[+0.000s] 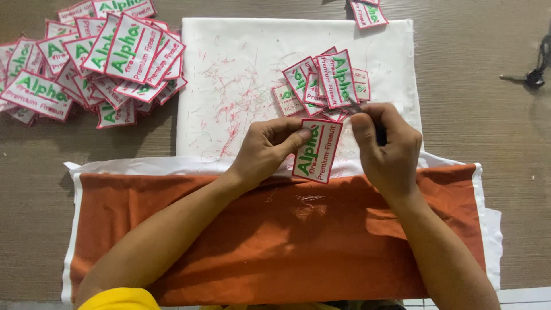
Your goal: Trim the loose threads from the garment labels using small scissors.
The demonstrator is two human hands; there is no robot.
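Orange cloth (275, 241) lies nearest; above it the left hand (265, 150) pinches a patch (317, 150) while the right hand (387, 148) grips a small tool (357, 107), apparently trimming threads, needing steady aim next.

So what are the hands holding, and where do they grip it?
The left hand pinches a red-edged white patch by its upper left edge. The right hand grips a small dark tool; which part of it cannot be told.
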